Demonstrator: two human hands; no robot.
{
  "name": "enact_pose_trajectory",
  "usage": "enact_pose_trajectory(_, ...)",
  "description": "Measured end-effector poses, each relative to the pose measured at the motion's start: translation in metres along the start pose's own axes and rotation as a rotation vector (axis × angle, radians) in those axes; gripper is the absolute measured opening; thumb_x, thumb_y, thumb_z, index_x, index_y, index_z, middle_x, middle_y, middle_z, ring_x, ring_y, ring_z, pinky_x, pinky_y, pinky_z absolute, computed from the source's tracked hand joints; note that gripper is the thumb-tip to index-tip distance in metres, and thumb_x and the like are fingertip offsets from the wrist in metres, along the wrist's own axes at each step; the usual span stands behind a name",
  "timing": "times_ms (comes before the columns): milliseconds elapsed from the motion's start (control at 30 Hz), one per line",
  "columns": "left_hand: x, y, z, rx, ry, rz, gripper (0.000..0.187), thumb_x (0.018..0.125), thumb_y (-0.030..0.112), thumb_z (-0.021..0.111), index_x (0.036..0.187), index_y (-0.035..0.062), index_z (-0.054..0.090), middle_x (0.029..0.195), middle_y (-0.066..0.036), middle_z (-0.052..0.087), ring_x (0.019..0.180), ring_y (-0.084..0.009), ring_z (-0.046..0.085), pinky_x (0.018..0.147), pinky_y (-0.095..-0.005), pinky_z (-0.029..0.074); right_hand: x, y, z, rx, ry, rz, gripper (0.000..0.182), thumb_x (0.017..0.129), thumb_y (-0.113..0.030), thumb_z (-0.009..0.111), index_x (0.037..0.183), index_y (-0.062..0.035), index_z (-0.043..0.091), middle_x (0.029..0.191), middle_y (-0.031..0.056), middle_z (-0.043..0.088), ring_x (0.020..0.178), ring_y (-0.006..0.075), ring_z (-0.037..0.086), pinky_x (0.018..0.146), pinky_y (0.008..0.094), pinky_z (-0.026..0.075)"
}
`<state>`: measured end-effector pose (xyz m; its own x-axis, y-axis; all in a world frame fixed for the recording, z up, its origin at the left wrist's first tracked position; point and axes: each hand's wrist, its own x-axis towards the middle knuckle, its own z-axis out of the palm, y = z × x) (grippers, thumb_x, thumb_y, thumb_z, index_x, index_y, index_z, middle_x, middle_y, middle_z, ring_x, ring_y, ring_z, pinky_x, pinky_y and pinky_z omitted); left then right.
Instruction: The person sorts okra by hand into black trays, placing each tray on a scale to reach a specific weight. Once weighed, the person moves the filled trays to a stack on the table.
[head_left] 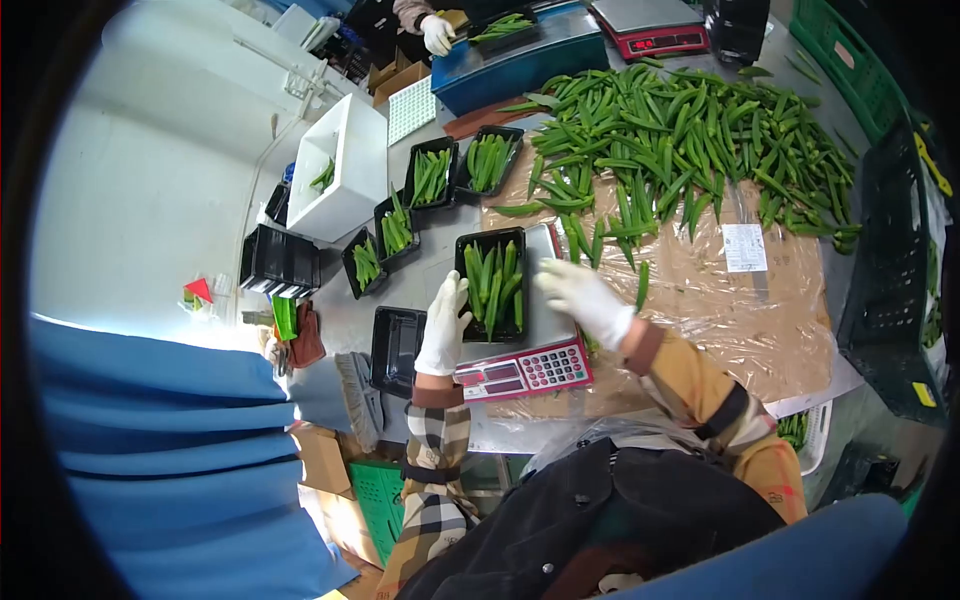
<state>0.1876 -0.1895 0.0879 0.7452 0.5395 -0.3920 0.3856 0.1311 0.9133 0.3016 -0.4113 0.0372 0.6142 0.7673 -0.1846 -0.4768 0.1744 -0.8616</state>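
A black plastic tray with several green okra pods lies on the pan of a digital scale in front of me. My left hand, in a white glove, is at the tray's left side, its fingers stretched out along the rim and holding nothing I can see. Right of the tray, my gloved right hand reaches in with fingers spread and nothing in them, slightly blurred. An unfilled black tray rests on the table left of my left hand.
A large okra heap covers the plastic-wrapped cardboard. Filled trays stand behind, beside a white foam box and stacked black trays. Another person's gloved hand is at a blue bin. Dark crates border the right.
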Motion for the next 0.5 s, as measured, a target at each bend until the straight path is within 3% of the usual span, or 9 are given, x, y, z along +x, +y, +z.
enact_pose_trajectory(33, -0.005, -0.006, -0.009, -0.018, 0.025, 0.059, 0.060, 0.102, 0.047, 0.044, 0.147, 0.0088, 0.040, 0.147, -0.013, 0.046, 0.139, -0.0275, 0.038, 0.110, -0.0517, 0.028, -0.008, 0.000, -0.015, 0.088, 0.173, 0.072, 0.046, 0.094, -0.022, 0.064, 0.134, -0.0014, 0.053, 0.119, 0.0059, 0.066, 0.103, 0.0099, 0.061, 0.089, 0.0280, 0.050)
enact_pose_trajectory(100, -0.013, -0.022, -0.034, -0.048, 0.084, 0.158, 0.056, 0.101, 0.046, 0.046, 0.145, 0.0106, 0.044, 0.145, -0.010, 0.049, 0.136, -0.0277, 0.041, 0.109, -0.0488, 0.030, -0.011, 0.043, -0.065, -0.460, 0.459, -0.120, 0.037, 0.091, -0.017, 0.067, 0.124, -0.0007, 0.061, 0.106, 0.0078, 0.071, 0.090, 0.0133, 0.065, 0.082, 0.0268, 0.052)
enact_pose_trajectory(133, -0.019, -0.027, -0.046, -0.070, 0.148, 0.152, 0.054, 0.102, 0.045, 0.046, 0.143, 0.0104, 0.046, 0.141, -0.010, 0.052, 0.132, -0.0269, 0.045, 0.106, -0.0470, 0.034, -0.018, 0.057, -0.085, -0.650, 0.585, -0.017, 0.046, 0.086, -0.027, 0.071, 0.122, -0.0014, 0.061, 0.102, 0.0148, 0.071, 0.091, 0.0241, 0.068, 0.082, 0.0339, 0.053)
enact_pose_trajectory(200, -0.030, -0.039, -0.070, -0.100, 0.243, 0.143, 0.052, 0.101, 0.045, 0.047, 0.140, 0.0103, 0.049, 0.138, -0.011, 0.054, 0.128, -0.0271, 0.049, 0.103, -0.0461, 0.039, -0.037, 0.064, -0.096, -1.058, 0.686, 0.098, 0.061, 0.082, -0.033, 0.073, 0.132, -0.0057, 0.053, 0.093, 0.0129, 0.070, 0.086, 0.0331, 0.067, 0.079, 0.0423, 0.052)
enact_pose_trajectory(367, -0.053, -0.070, -0.103, -0.196, 0.417, 0.105, 0.051, 0.102, 0.041, 0.048, 0.138, 0.0050, 0.050, 0.135, -0.014, 0.056, 0.122, -0.0267, 0.054, 0.099, -0.0424, 0.045, -0.048, 0.100, -0.100, -1.162, 0.737, 0.159, 0.074, 0.081, -0.025, 0.069, 0.147, -0.0150, 0.036, 0.087, 0.0086, 0.070, 0.079, 0.0351, 0.067, 0.076, 0.0441, 0.052)
enact_pose_trajectory(400, -0.057, -0.074, -0.106, -0.211, 0.425, 0.105, 0.051, 0.102, 0.040, 0.048, 0.138, 0.0048, 0.050, 0.136, -0.014, 0.056, 0.122, -0.0268, 0.054, 0.099, -0.0424, 0.045, -0.048, 0.099, -0.102, -1.084, 0.754, 0.138, 0.073, 0.081, -0.022, 0.068, 0.147, -0.0173, 0.037, 0.087, 0.0097, 0.070, 0.078, 0.0356, 0.067, 0.076, 0.0449, 0.053)
enact_pose_trajectory(500, -0.063, -0.082, -0.106, -0.264, 0.454, 0.098, 0.050, 0.102, 0.038, 0.049, 0.138, 0.0037, 0.050, 0.136, -0.017, 0.055, 0.122, -0.0281, 0.055, 0.099, -0.0432, 0.046, -0.042, 0.096, -0.109, -1.155, 0.807, 0.183, 0.068, 0.078, -0.023, 0.072, 0.139, -0.0101, 0.046, 0.085, 0.0138, 0.070, 0.080, 0.0342, 0.067, 0.075, 0.0447, 0.053)
